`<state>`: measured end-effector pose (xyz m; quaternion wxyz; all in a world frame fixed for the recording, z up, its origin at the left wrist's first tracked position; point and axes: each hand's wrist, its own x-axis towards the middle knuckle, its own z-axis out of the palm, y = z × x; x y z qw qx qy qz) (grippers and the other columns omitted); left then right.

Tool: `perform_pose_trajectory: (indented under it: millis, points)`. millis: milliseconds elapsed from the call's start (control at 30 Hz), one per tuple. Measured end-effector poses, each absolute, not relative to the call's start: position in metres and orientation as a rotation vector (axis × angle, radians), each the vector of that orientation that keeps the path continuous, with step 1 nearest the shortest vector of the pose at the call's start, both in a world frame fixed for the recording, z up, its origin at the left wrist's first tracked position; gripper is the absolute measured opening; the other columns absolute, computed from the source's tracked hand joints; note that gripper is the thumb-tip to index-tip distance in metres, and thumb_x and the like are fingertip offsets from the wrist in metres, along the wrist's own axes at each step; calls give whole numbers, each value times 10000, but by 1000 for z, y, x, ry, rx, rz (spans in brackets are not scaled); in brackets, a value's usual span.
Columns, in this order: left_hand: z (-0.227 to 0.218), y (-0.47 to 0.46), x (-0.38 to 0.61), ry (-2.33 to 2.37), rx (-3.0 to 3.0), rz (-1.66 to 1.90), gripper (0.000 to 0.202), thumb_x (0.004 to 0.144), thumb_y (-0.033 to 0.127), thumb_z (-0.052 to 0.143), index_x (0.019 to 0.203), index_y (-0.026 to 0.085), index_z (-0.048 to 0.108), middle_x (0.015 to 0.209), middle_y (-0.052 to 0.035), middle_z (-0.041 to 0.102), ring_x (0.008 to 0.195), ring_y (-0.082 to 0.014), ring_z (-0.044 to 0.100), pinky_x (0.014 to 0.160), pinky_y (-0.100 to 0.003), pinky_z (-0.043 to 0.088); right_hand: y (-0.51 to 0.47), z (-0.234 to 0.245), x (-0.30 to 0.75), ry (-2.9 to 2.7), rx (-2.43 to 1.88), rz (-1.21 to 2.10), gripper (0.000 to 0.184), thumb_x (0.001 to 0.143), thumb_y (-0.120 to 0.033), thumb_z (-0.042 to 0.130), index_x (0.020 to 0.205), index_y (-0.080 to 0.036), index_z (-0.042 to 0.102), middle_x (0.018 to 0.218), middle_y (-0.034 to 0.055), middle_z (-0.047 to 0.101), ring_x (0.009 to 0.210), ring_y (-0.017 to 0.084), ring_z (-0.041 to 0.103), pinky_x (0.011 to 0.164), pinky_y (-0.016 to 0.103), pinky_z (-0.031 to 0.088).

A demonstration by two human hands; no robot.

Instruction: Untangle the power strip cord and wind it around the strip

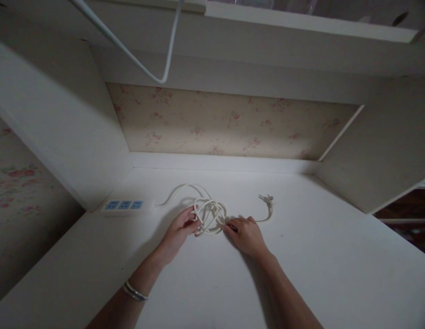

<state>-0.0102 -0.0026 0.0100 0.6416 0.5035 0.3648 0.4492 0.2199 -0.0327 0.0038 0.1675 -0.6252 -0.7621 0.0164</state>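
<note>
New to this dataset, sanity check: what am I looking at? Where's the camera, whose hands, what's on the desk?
No machine: a person works bare-handed, filmed by one camera on their head, looking forward and down. The left hand, a bracelet on its wrist, curls its fingers against the left side of a loosely coiled white cord; whether it grips is unclear. The right hand lies flat, fingertips touching the coil's right edge. The cord's plug lies free to the right; the other end runs to a power strip with blue sockets. All rest on a white desk.
</note>
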Motion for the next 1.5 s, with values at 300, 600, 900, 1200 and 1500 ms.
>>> perform_pose_trajectory:
  millis: [300, 600, 900, 1200, 1500]
  points:
    - [15, -13, -7, 753, 1395, 933, 340, 802, 319, 643, 1116, 192, 616, 909, -42, 607, 852, -169, 542, 758, -260, 425, -28, -10, 214, -2026, -1771, 79, 316, 961, -342, 375, 1215, -225, 522, 946, 76, 703, 898, 216, 622, 788, 340, 336]
    - [25, -16, -10, 738, 1330, 737, 220, 751, 278, 656, 938, 168, 691, 904, -61, 680, 890, -196, 590, 821, -301, 431, -23, -15, 218, -1886, -1666, 56, 324, 937, -319, 394, 1172, -192, 577, 997, 87, 689, 904, 226, 600, 782, 341, 372]
    - [10, -5, -26, 1141, 1135, 776, 198, 688, 211, 587, 831, 142, 705, 775, -62, 694, 713, -184, 637, 693, -313, 498, -24, -11, 224, -1731, -1531, -29, 220, 891, -264, 499, 1030, -223, 664, 884, 40, 703, 822, 186, 593, 784, 325, 348]
    - [-3, 5, -19, 1239, 1463, 1213, 389, 779, 347, 614, 1135, 193, 631, 1186, -91, 634, 1060, -221, 586, 926, -323, 432, -25, -15, 219, -1918, -1422, -26, 197, 914, -307, 506, 947, -230, 684, 878, 40, 723, 812, 159, 609, 820, 321, 316]
    - [-1, -8, -15, 1250, 1689, 1053, 601, 714, 435, 699, 1256, 218, 557, 1140, -83, 606, 973, -216, 563, 878, -298, 410, -28, -9, 216, -1978, -1394, 68, 226, 914, -231, 457, 1046, -208, 640, 957, 49, 711, 872, 174, 614, 856, 342, 356]
